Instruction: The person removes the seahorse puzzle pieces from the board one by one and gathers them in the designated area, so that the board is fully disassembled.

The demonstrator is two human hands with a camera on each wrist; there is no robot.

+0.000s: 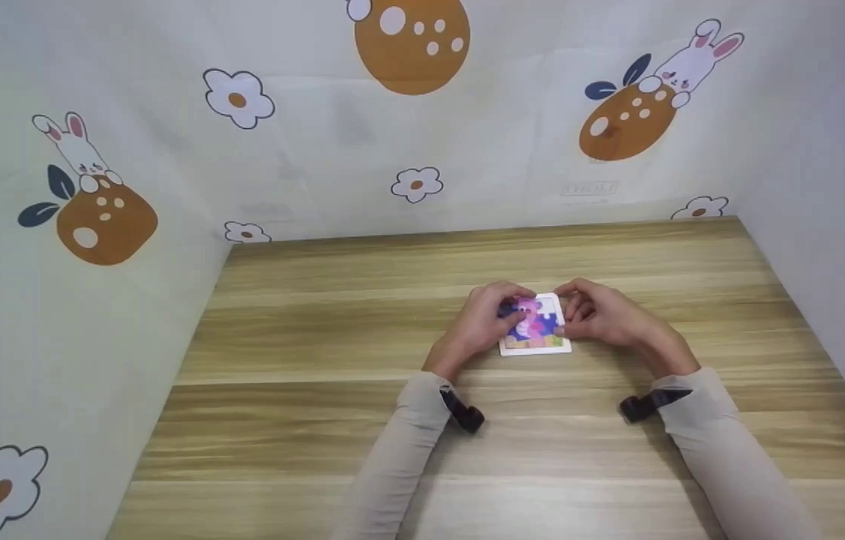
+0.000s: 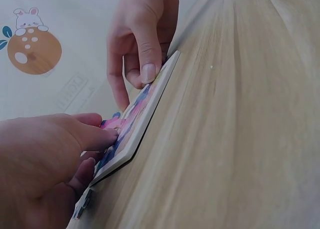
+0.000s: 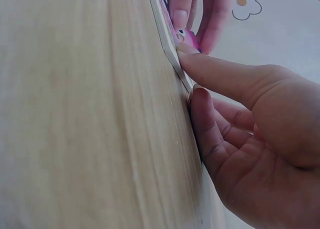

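As both your hands are on the puzzle (image 1: pixel 540 328), it sits a bit right of the middle of the desk (image 1: pixel 302 322), well apart from the left and right edges, back edge beyond it. White frame (image 1: pixel 534 352) round it, pink figure on blue inside, bare white patch near the far right corner. Your left hand (image 1: pixel 483 319) is at the frame's left side: thumb and fingers pinch a pink piece (image 3: pixel 189 37) with an eye on it, tilted up off the puzzle in the right wrist view. Your right hand (image 1: pixel 609 315) grips the frame's right edge, thumb on the rim, forefinger at the far right corner. Small dark object (image 2: pixel 86 204) just beside the frame's left side, by your left hand; can't tell what it is. You've got light sleeves (image 1: pixel 392 480) and a black camera (image 1: pixel 468 418) at each wrist. Behind the desk's back edge, pale curtain (image 1: pixel 317 150) with rabbits, orange fruit, white flowers; also along the left edge.
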